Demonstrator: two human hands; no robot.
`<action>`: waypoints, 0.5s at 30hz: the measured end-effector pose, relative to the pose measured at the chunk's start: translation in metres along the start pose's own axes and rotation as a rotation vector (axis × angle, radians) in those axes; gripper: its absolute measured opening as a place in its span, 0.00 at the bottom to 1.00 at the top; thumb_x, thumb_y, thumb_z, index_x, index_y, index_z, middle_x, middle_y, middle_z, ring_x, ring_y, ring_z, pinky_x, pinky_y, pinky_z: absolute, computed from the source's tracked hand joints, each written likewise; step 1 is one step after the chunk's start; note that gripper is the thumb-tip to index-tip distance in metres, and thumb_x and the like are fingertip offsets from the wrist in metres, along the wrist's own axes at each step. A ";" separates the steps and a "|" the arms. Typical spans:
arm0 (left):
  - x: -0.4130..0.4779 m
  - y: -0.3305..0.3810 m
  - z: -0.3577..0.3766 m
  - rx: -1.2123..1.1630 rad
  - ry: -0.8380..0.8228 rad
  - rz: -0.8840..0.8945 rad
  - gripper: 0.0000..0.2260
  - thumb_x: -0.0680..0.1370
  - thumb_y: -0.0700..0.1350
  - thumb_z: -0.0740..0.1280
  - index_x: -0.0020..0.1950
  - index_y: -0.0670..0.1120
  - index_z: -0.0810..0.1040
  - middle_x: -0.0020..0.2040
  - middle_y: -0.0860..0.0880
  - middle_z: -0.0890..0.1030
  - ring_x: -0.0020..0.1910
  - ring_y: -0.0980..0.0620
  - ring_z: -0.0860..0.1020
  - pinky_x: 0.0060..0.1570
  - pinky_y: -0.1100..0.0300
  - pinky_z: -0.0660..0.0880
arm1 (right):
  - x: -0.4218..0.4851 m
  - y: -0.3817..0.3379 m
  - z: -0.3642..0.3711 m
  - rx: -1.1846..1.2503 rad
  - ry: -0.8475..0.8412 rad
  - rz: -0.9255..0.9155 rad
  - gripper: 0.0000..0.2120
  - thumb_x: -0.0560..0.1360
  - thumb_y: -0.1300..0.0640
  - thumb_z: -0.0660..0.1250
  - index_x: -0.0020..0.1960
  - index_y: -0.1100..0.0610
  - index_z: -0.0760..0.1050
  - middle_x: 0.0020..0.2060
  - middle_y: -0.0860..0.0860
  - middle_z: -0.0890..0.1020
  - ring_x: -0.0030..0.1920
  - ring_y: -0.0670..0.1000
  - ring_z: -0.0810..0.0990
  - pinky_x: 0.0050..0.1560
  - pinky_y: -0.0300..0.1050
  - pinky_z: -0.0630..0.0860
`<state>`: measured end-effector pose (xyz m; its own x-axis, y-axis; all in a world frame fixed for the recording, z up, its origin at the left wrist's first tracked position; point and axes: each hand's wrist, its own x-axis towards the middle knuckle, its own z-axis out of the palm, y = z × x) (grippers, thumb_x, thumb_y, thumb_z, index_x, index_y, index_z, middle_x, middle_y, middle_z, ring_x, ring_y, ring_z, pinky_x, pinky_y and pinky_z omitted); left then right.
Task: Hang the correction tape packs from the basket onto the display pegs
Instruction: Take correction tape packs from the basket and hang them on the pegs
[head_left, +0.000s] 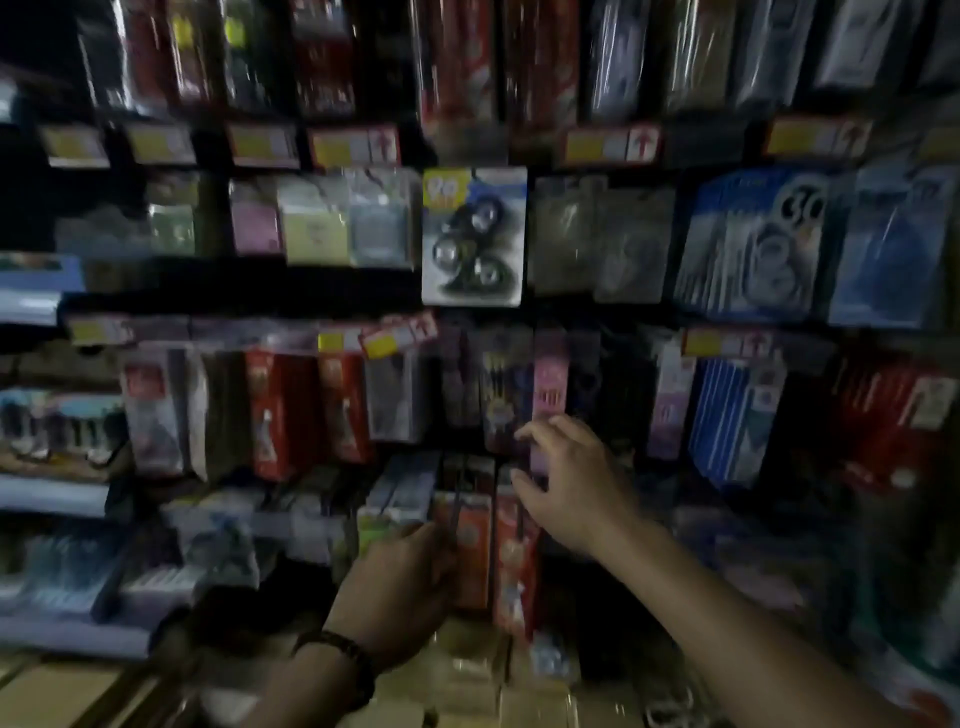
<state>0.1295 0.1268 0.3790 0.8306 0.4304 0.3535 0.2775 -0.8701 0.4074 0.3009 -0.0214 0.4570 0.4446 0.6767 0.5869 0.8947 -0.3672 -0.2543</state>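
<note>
Correction tape pack (472, 236), as best I could read it through the blur, was a grey card with three round reels and a yellow corner badge. It hung at the middle of the display wall (597, 312), and I took it as my marker. The wall was the biggest thing before me, dark, with rows of hanging cards above, below and to both sides of that pack. Cardboard boxes (483, 670) sat far below it, at the foot of the wall. Orange-red packs (475, 545) hung two rows straight down from it. My right hand (571, 483) was below the marker pack and a little to its right, fingers spread, fingertips at the bottom edges of the dark and pink cards (548, 395) one row under it. My left hand (400, 577) was lower, down and left of the pack, fingers curled against the left edge of the orange-red packs; whether it pinched one I could not tell. A dark beaded bracelet (337, 654) circled that wrist.
</note>
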 end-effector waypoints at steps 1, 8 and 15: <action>-0.014 -0.004 0.015 0.010 -0.028 -0.015 0.13 0.79 0.57 0.64 0.62 0.57 0.78 0.59 0.56 0.81 0.58 0.52 0.80 0.55 0.53 0.79 | -0.021 0.007 0.016 0.010 -0.035 0.023 0.15 0.79 0.43 0.68 0.63 0.46 0.74 0.56 0.43 0.73 0.59 0.47 0.73 0.56 0.50 0.77; -0.126 -0.056 0.133 0.052 -0.276 -0.169 0.11 0.78 0.60 0.66 0.59 0.61 0.78 0.57 0.58 0.82 0.54 0.52 0.82 0.50 0.53 0.80 | -0.188 0.055 0.141 0.130 -0.356 0.217 0.12 0.76 0.47 0.69 0.57 0.49 0.78 0.51 0.46 0.78 0.54 0.52 0.79 0.53 0.52 0.79; -0.192 -0.104 0.232 0.020 -0.562 -0.380 0.11 0.78 0.53 0.71 0.61 0.57 0.81 0.61 0.51 0.83 0.58 0.48 0.82 0.57 0.52 0.79 | -0.330 0.090 0.256 0.254 -0.682 0.465 0.09 0.78 0.53 0.72 0.58 0.49 0.80 0.53 0.43 0.80 0.55 0.44 0.80 0.55 0.46 0.80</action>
<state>0.0531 0.0788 0.0728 0.7967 0.5219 -0.3049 0.6044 -0.6896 0.3989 0.2462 -0.1142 0.0432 0.6240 0.7584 -0.1884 0.5618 -0.6030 -0.5664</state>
